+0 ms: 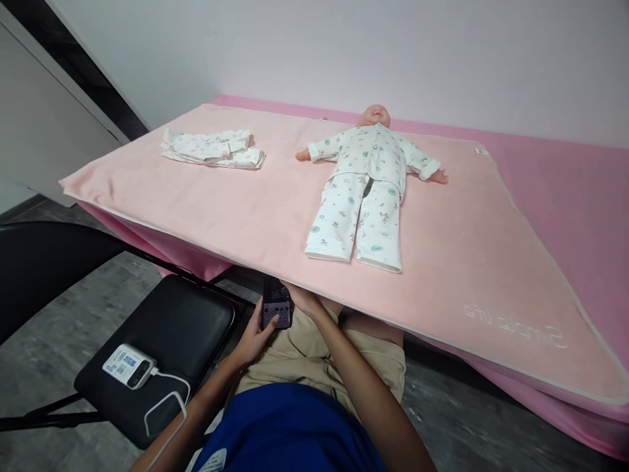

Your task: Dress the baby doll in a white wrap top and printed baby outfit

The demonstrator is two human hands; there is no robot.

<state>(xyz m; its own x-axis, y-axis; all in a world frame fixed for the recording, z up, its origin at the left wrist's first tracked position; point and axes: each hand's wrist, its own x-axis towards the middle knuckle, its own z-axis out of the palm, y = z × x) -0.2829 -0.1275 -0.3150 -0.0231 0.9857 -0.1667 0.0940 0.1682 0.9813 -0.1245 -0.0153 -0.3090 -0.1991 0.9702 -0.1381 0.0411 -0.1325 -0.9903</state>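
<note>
Below the table's front edge, my left hand [256, 337] is closed round a dark phone [278, 311], its thumb lying on the lower part of the screen. From the other side, my right hand [302, 299] grips the phone's right edge; its fingers are partly hidden by the phone and the tabletop. Both hands are above my lap. On the table beyond them a baby doll [377, 116] lies on its back, arms spread. It wears a white printed jacket [366, 154] and matching trousers [339, 219], whose leg ends lie flat with no feet showing.
Folded white printed baby clothes [211, 148] lie to the doll's left on a pale pink blanket [236, 210]. A pink cloth [565, 177] covers the table. At my left, a black chair [196, 314] bears a white power bank [128, 366] with a white cable [171, 377].
</note>
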